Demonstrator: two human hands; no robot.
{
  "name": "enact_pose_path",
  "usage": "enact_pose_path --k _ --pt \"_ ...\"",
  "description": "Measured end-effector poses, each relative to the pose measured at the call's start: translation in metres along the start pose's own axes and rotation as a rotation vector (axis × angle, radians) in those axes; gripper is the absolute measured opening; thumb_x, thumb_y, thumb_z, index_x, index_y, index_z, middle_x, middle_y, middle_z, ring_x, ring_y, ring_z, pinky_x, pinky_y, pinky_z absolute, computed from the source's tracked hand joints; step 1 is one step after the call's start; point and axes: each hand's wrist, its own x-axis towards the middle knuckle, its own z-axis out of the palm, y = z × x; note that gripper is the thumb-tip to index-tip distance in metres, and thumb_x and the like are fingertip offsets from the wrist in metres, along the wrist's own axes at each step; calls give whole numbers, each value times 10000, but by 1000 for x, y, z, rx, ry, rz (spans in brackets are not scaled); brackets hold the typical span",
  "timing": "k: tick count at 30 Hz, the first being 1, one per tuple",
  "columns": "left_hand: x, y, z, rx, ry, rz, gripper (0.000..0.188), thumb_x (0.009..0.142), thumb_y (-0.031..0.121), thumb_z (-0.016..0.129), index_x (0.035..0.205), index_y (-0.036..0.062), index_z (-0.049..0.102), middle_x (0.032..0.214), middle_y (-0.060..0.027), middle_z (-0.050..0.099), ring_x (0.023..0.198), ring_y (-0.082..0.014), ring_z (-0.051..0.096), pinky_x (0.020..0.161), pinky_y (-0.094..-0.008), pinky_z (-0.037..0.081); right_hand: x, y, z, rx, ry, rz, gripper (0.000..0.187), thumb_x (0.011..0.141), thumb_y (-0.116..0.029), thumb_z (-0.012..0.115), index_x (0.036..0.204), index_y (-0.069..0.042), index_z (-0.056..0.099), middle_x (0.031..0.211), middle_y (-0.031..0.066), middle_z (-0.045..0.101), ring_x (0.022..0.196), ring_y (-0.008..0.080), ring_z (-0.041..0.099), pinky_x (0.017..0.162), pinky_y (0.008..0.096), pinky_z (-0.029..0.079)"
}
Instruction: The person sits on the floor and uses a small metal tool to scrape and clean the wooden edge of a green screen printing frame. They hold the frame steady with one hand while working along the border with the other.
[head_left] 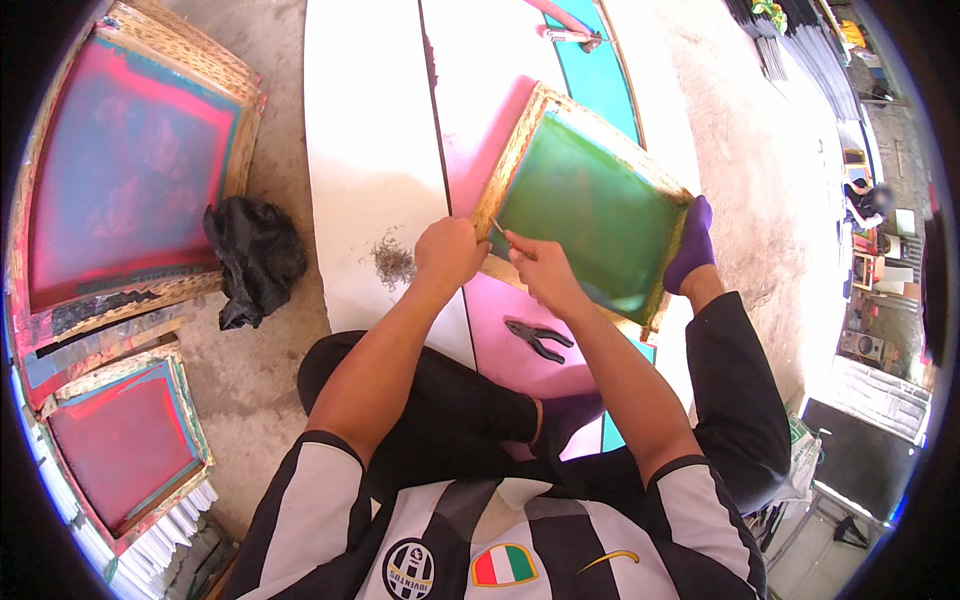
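A wooden screen frame with green mesh lies tilted on the board before me. My left hand is closed around its near-left edge. My right hand pinches a small thin metal tool, its tip at the wood beside my left fingers. The tool's exact kind is too small to make out. My foot in a purple sock presses against the frame's right side. Dark-handled pliers lie on the pink strip just below the frame.
A heap of small dark bits sits left of my left hand. A hammer-like tool lies at the far end. Leftward are a black plastic bag, a large screen frame and a smaller one. Another person is far right.
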Motion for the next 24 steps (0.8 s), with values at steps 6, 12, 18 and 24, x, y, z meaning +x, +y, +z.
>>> enact_pose_path --k 6,12,18,24 --pt "1 -5 -1 16 -22 -21 443 861 419 807 878 -22 763 872 -246 741 855 -424 747 763 -505 608 1 31 13 -364 198 -320 399 1010 -183 654 1396 -90 689 954 241 765 728 338 722 751 473 565" --pt "-1 -3 -3 5 -19 -36 471 855 438 809 876 -30 760 890 -257 738 859 -425 747 768 -508 607 3 14 -7 536 -166 295 433 1059 -205 614 1487 -145 628 711 61 634 556 192 562 539 358 477" --pt "-3 -1 -9 6 -21 -29 475 854 438 813 883 -33 760 902 -259 740 879 -428 746 777 -514 603 11 0 -29 888 -309 507 389 1088 -229 585 1465 -160 655 690 3 556 497 97 444 439 276 370" --pt "-1 -3 -6 -19 -27 -41 476 851 440 819 891 -31 759 906 -260 739 883 -429 747 778 -519 601 3 14 -8 211 -16 110 340 1032 -215 644 1332 -77 726 846 150 741 704 247 702 743 399 577"
